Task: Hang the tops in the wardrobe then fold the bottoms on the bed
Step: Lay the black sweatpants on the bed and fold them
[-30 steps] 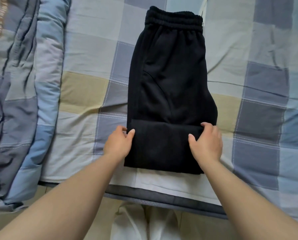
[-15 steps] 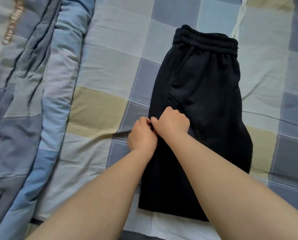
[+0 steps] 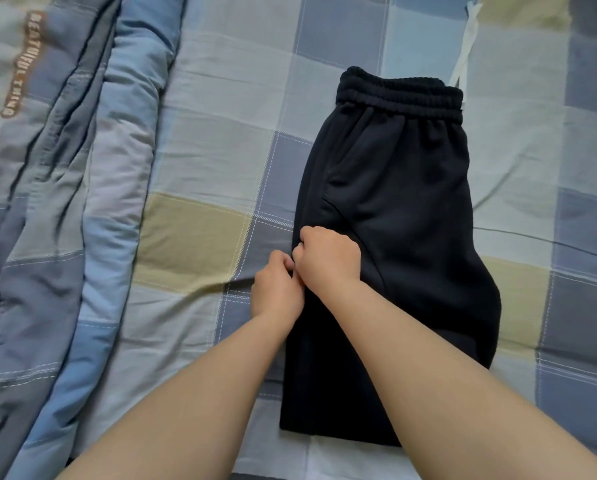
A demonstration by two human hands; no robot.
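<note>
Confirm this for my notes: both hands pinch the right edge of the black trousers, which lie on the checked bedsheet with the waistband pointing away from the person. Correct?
Not quite. The head view shows the left hand and right hand together at the left edge of the black trousers, not the right. The rest holds: the trousers lie on the checked bedsheet with the waistband pointing away.

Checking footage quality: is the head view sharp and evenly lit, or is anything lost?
Head view: soft, even light with no glare; black sweatpants swallow fold detail; checked bedsheet slightly soft; wide-angle stretch enlarges the forearms at the bottom edge.
</note>
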